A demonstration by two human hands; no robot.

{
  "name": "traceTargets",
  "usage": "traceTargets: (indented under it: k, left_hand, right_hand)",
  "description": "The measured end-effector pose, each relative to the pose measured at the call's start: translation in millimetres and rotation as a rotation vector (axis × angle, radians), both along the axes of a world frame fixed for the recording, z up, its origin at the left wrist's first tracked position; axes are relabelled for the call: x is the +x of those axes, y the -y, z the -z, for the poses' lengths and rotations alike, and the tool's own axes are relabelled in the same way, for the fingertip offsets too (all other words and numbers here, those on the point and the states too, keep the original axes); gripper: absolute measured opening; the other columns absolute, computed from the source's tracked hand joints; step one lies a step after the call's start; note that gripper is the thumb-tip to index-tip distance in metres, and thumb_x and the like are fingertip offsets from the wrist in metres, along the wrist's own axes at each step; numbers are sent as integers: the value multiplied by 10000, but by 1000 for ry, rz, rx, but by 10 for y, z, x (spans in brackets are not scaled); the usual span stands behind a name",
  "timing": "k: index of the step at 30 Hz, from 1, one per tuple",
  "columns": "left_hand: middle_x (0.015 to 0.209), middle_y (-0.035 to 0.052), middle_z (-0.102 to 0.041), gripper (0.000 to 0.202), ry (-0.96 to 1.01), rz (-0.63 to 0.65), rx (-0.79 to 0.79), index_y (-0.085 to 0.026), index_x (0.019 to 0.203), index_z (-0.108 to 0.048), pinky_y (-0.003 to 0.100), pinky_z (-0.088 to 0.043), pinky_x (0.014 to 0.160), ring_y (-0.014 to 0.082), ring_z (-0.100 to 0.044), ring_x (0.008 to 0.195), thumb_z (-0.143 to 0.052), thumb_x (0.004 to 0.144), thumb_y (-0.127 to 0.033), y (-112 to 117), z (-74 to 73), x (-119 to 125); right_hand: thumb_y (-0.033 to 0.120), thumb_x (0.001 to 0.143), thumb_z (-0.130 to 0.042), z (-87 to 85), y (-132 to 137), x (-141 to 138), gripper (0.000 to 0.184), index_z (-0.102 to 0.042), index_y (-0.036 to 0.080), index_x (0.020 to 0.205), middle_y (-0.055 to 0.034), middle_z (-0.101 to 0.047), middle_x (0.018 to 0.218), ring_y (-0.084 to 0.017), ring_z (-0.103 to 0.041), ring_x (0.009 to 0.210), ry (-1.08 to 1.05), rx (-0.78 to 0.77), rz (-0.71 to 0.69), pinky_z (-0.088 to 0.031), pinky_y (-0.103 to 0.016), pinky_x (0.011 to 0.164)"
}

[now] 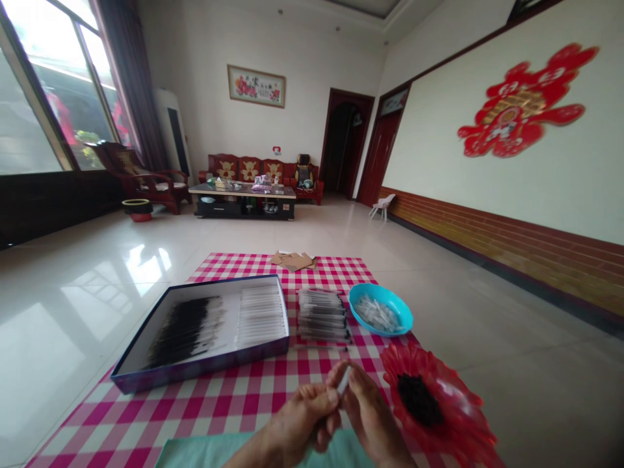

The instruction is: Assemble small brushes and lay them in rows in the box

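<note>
Left hand (305, 416): near, just left of the right hand; thumb and curled fingers pinched closed on the near end of the white piece.
Right hand (364, 406): near; fingers closed around the far end of the same piece, no gap visible.
White piece (344, 379): small, slim, tilted, between both hands' fingertips, held above the checked cloth; ends partly hidden by fingers.
Mat (199, 450): green, nearest edge of the cloth, under the hands.
Checked cloth (146, 416): pink and white, under the whole layout.
Box (219, 361): left, shallow, dark outside, pale inside; black-bodied sticks (182, 328) on its left, clear-white sticks (263, 315) on its right, bare strip between.
Stack (322, 315): slim grey-clear sticks with dark right ends, between box and bowl, far of the hands; one stick lies loose just near of it.
Bowl (402, 309): blue, right of stack; small whitish pieces (375, 313) heaped inside.
Dish (465, 396): red, petal-shaped, right of right hand; black pieces (419, 398) in its middle.
Cardboard (295, 261): brown scraps, far edge of cloth.
Far room: low table (219, 208) before a red-brown sofa (238, 168).
</note>
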State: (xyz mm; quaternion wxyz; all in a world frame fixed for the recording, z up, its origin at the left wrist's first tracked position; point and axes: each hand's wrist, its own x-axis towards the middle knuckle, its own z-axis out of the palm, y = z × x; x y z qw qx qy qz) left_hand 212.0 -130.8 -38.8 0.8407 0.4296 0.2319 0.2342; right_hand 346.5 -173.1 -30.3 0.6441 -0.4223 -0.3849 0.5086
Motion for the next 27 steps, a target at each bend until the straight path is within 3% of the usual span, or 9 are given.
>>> traceTargets:
  k: [4,7,10,13,17,20,22,24,27]
  left_hand:
    - [537,-7,-536,301,-318,-326,654,-155,722,-627,206,-319,447,89,-453,448,-536,829,-421,-57,-22,11]
    - [694,34,-620,228,-487,-471,1025,-201,887,-665,236,-397,597,147,-558,625,-468,883,-315,-34,-46,-13]
    - [793,61,-635,252,-595,-546,1265,-226,1066,-621,258,-413,670,181,-580,733,-437,895,-248,14,-38,-26]
    - [788,76,-620,242,-704,-614,1356,-211,1039,-624,268,-414,674,196,-577,754,-429,897,-230,35,-13,-32]
    - [733,71,-610,221,-712,-611,1339,-206,942,-642,264,-395,634,187,-571,701,-428,896,-235,32,-37,-64]
    - [718,55,-627,221,-584,-561,1194,-212,883,-644,246,-384,619,160,-580,674,-434,897,-278,42,-77,-100]
    - [622,38,-606,289,-523,-503,982,-189,750,-633,236,-370,557,134,-556,572,-445,885,-360,55,-74,-123]
    - [499,8,-542,383,-464,-363,663,-169,655,-594,226,-313,439,102,-460,413,-463,842,-477,67,-32,-147]
    - [456,-27,-504,452,-319,-211,246,-149,700,-576,207,-208,341,69,-346,321,-524,741,-596,66,84,-182]
  right_hand:
    - [509,787,-586,93,-99,-103,366,-637,246,1036,-61,-693,948,-238,-639,888,-212,-58,71,-497,-362,741]
    - [450,770,-629,128,-133,-245,302,-650,221,966,-59,-703,947,-239,-643,902,-280,-46,140,-505,-353,747]
    - [405,732,-682,100,-145,-391,234,-658,208,856,-32,-715,851,-214,-661,829,-336,-49,257,-513,-325,726]
    - [403,683,-718,49,-153,-493,258,-665,189,817,-36,-724,811,-218,-672,798,-355,-78,376,-521,-332,730]
    - [414,660,-727,32,-148,-548,311,-678,175,853,-56,-733,886,-245,-663,893,-291,-99,421,-516,-358,795]
    - [432,669,-716,42,-139,-510,349,-677,176,903,-66,-729,947,-265,-636,989,-213,-101,403,-506,-376,838]
    - [465,683,-696,17,-141,-429,364,-677,178,907,-72,-731,938,-275,-634,1002,-207,-86,361,-501,-398,851]
    - [477,688,-692,-45,-149,-312,352,-675,183,879,-70,-734,904,-274,-645,984,-248,-50,308,-492,-419,863]
    - [429,696,-713,-164,-154,-146,304,-667,188,876,-62,-733,892,-243,-663,929,-293,-13,209,-490,-403,851]
